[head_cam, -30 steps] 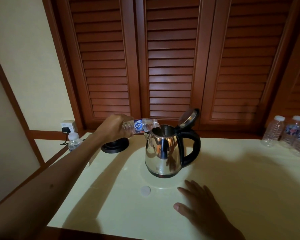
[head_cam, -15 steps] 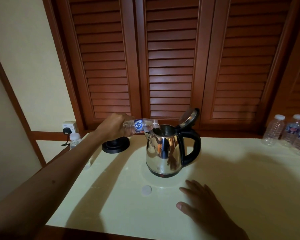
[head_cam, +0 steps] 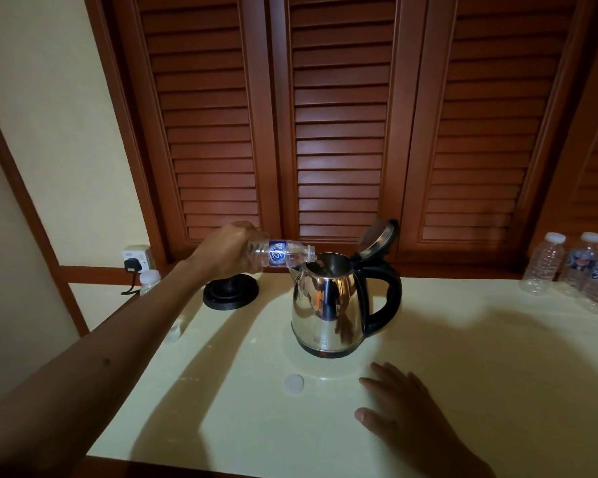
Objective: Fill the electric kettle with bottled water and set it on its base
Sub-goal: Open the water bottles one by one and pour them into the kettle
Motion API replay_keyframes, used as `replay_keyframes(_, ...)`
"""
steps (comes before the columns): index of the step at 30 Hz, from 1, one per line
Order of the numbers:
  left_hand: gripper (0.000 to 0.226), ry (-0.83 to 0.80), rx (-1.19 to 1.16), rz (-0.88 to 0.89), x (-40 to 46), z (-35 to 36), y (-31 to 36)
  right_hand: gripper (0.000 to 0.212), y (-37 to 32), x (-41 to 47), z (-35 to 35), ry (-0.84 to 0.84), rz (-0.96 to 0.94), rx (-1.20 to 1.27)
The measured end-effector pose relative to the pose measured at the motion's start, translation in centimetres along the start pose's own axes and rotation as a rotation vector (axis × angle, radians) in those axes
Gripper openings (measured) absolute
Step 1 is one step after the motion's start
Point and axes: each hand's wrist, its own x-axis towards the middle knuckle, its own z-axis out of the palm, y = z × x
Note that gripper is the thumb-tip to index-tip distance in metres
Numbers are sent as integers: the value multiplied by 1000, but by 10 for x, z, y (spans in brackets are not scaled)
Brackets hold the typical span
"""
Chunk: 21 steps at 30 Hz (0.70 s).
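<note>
Hardly moved since earlier: left hand (head_cam: 227,250) kept gripping water bottle (head_cam: 280,252), tipped level, mouth over open electric kettle (head_cam: 328,305) at table (head_cam: 480,357) centre. Base (head_cam: 231,295) sat at ten o'clock. Right hand (head_cam: 408,415) rested flat, fingers straight, empty. Pouring probably unfinished.

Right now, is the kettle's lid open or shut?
Open: the kettle has its lid tipped back above the handle, baring the mouth.
</note>
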Motion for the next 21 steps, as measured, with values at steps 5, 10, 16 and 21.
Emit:
replay_keyframes(5,41,6,15,21,1,-3,1,100,1,-1,1,9,-9,20)
replay_keyframes(10,47,-1,36,21,3,-3,1,99,1,1,1,11,0,-8)
replay_keyframes(16,48,37,58,43,2,-8,8,105,0,-1,2,22,0,-4)
replay_keyframes(21,48,33,56,30,1,-8,8,106,5,1,7,29,-9,-22)
